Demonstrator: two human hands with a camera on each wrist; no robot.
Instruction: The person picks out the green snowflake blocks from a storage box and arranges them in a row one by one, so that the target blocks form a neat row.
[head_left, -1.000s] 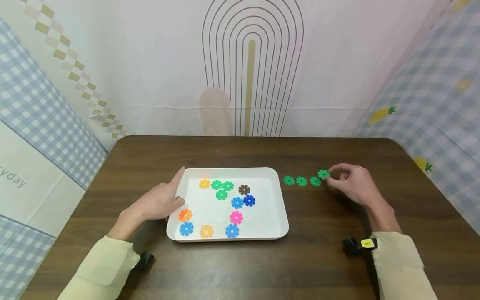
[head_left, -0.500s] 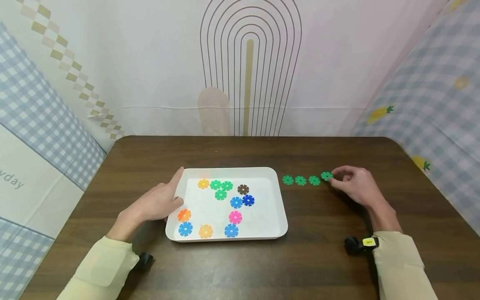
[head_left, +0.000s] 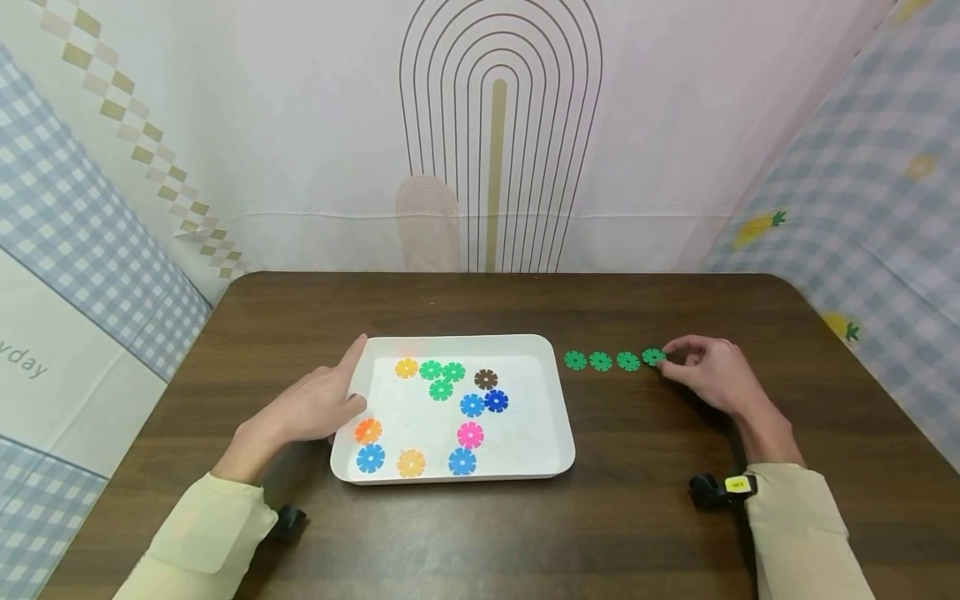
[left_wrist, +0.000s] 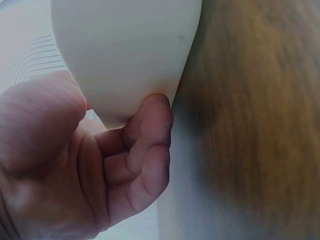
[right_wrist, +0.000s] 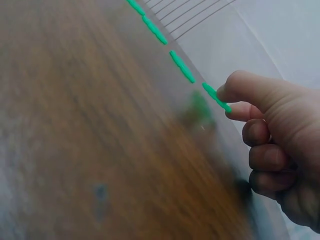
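Between thumb and index finger, my right hand [head_left: 708,371] pinches a green snowflake-shaped plastic disc [head_left: 652,357] by its right edge. That disc stands at the right end of a row of matching green discs [head_left: 601,361] on the table. In the right wrist view the held disc [right_wrist: 216,97] lines up with the others, a narrow gap from its neighbour. My left hand [head_left: 315,404] grips the left side of a white tray [head_left: 525,450]. Its thumb lies over the rim, and the left wrist view has curled fingers [left_wrist: 155,130] against the tray's outer wall.
Inside the tray lie several discs: a green cluster [head_left: 441,389], blue ones [head_left: 462,462], a pink one [head_left: 470,435], a brown one [head_left: 486,379] and orange and yellow ones. The brown wooden table [head_left: 480,542] ends at a curtain [head_left: 322,150] behind.
My right hand has shifted slightly right and nearer, bringing the green disc from overlapping its neighbour to the row's right end. The left hand and tray have stayed in place.
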